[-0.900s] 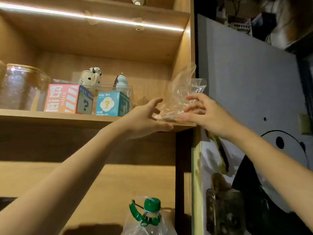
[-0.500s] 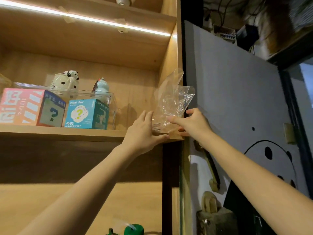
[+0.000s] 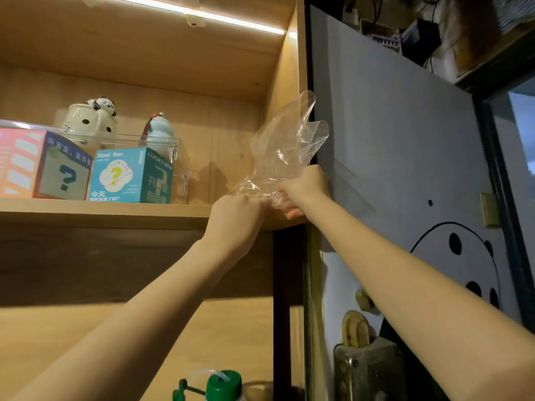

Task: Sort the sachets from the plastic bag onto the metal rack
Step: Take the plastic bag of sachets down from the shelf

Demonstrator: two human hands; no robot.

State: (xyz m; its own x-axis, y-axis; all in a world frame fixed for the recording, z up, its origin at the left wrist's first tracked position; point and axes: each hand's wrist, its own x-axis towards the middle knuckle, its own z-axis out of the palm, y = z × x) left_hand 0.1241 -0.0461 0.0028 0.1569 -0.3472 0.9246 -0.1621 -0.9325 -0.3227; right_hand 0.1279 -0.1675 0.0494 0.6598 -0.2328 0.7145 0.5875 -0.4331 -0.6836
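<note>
**Plastic bag gathered in both hands on the upper shelf**

Plastic, clear and crinkled, the thin transparent bag (image 3: 285, 151) stands on the right end of the pale wooden shelf (image 3: 115, 211), its loose mouth rising against the cupboard's side wall. It looks empty; no sachets show through the film, and no metal rack is in view.

Both hands have closed in on its base. The left hand (image 3: 236, 217) is curled at the shelf edge, its fingers pinching the bag's lower corner. The right hand (image 3: 304, 188) grips the bag's right side, fingers bunched into the film. Half a second ago the left hand lay flat and open beside the bag while the right only steadied it; now both hold it, and the lower part of the bag is more crumpled and drawn together.

That suggests the sorting itself is probably over, and the bag is being folded down or stowed, though this is a judgement.

Further left on the shelf sit a teal cardboard box with a question mark (image 3: 131, 176), a pink and grey printed box (image 3: 40, 166), and a clear plastic bin (image 3: 179, 157) holding a white panda-spotted ceramic pot (image 3: 91, 120) and a small pale blue figurine (image 3: 159, 130). Below is a green-capped clear bottle (image 3: 223, 384).
</note>
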